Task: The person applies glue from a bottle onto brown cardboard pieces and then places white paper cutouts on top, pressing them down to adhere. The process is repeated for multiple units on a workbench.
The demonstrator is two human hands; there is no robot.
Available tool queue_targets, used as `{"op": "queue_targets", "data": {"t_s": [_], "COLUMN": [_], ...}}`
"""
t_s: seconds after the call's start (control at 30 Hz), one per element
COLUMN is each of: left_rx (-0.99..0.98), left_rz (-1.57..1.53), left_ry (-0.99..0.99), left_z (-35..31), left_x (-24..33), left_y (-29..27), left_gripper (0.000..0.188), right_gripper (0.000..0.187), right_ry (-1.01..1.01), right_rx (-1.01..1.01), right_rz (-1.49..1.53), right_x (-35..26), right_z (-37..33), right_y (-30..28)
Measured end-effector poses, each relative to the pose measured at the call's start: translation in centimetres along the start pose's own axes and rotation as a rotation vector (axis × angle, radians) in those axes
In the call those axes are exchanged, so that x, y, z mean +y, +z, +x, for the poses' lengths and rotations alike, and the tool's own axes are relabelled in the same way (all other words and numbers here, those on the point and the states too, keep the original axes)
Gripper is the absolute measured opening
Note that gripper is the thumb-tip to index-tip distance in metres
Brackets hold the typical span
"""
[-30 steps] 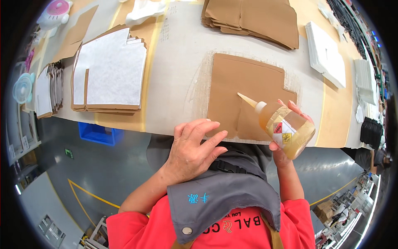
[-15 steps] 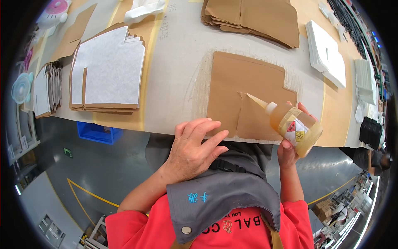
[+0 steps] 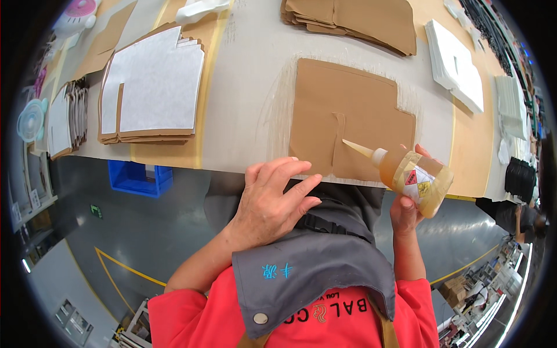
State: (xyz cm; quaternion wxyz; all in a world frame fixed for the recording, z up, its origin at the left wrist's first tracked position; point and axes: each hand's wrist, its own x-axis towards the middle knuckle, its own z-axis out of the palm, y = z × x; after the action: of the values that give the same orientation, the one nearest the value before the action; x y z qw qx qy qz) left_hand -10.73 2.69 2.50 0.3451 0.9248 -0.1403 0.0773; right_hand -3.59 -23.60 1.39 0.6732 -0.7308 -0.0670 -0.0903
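Note:
A brown flat panel (image 3: 325, 93), notched at its right side and slit up from its near edge, lies on the table (image 3: 249, 87) in front of me. In my right hand (image 3: 406, 211) is a squeeze bottle (image 3: 397, 168) of amber liquid, tilted so that its long pointed nozzle reaches left over the panel beside the slit. Whether the tip touches the panel I cannot tell. My left hand (image 3: 272, 200) is by the panel's near left corner, fingers spread and holding nothing.
Brown panels faced with white sheets (image 3: 154, 87) are stacked on the left, next to a smaller upright bundle (image 3: 67, 122). A brown panel stack (image 3: 354, 23) lies at the far side, white pieces (image 3: 455, 66) at right. A blue bin (image 3: 139, 178) stands below the table's left edge.
The table and everything on it appear slightly higher in the picture. Relative to the panel, the bottle's nozzle has shifted a little toward me along the slit. My left hand stays spread.

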Motion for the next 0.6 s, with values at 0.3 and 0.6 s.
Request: {"op": "queue_targets", "data": {"t_s": [0.3, 0.6], "left_rx": [0.017, 0.021], "left_rz": [0.013, 0.034], "left_ry": [0.013, 0.021], "left_z": [-0.8, -1.2], "left_x": [0.5, 1.1], "left_y": [0.2, 0.3], "left_gripper": [0.033, 0.034], "right_gripper": [0.109, 0.109], "right_ry": [-0.025, -0.337], "right_rx": [-0.087, -0.286], "right_rz": [-0.011, -0.133], "right_x": [0.2, 0.5], "right_z": [-3.2, -4.5], "right_y": [-2.2, -4.3]}}
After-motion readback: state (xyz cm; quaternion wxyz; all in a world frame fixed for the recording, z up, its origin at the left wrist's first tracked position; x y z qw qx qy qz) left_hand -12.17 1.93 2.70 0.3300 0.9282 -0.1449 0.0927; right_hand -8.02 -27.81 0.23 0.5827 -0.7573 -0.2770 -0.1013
